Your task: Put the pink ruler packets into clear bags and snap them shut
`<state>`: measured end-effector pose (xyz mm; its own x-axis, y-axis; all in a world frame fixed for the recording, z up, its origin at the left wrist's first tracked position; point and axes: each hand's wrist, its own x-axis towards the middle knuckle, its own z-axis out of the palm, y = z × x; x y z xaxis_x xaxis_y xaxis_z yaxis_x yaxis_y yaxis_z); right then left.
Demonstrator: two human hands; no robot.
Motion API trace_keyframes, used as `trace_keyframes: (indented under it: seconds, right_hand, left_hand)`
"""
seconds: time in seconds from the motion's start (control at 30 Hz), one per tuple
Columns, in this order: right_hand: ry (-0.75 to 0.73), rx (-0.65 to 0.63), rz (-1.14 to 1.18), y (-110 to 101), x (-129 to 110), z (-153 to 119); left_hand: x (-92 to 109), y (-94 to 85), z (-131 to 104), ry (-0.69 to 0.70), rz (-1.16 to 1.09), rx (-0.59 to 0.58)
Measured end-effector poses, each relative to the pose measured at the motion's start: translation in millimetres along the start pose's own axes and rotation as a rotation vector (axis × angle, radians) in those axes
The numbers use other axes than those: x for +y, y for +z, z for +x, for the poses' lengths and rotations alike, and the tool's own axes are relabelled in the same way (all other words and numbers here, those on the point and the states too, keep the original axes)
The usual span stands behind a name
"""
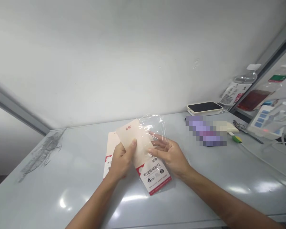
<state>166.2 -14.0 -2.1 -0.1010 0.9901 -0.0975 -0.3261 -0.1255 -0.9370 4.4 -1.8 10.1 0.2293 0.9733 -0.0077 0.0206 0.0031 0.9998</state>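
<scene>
In my left hand [121, 160] is a cream paper card [143, 156] with a red-and-white printed lower end, pinched under the thumb. The card is tilted, and its lower end shows a large 4 and Chinese print. A clear plastic pouch [154, 122] lies along the card's right side. My right hand [175, 157] grips the pouch between thumb and fingers, close to a small white button [150, 155]. How far the card sits inside the pouch is hard to make out. Under my left hand, a similar card [111, 143] lies on the desk, partly hidden.
On the grey desk [69, 190], crumpled clear plastic [43, 152] lies at the left. A phone [205, 108], a blurred purple item [205, 132], a white cable [259, 156], a bottle [238, 89] and a power strip [264, 121] are at the right. A white wall [109, 63] stands behind.
</scene>
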Motion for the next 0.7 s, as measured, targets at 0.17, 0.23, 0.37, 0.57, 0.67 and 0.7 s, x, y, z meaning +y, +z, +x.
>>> trace_keyframes:
  seconds: [0.17,0.23,0.37,0.57,0.67,0.7]
  right_hand:
    - [0.036,-0.019,0.063,1.7,0.8,-1.3]
    - [0.059,-0.05,0.089,1.4,1.8,-1.0]
    - [0.123,-0.027,0.09,-1.5,0.4,1.6]
    - [0.136,0.048,0.108,-5.0,-3.5,5.4]
    - [0.126,0.059,0.122,-3.1,-2.1,4.6]
    - [0.12,0.064,0.122,-2.4,-1.3,4.2]
  left_hand:
    - [0.0,-3.1,1.3,-0.007,0.048,-0.051]
    - [-1.2,-3.8,1.6,-0.013,0.039,-0.076]
    - [-3.0,-4.1,1.4,-0.024,0.025,-0.101]
    - [1.1,-5.6,-0.8,-0.009,0.062,-0.145]
    - [4.0,-6.9,-1.0,-0.004,0.084,-0.168]
    - [4.6,-7.3,-0.8,-0.003,0.094,-0.175]
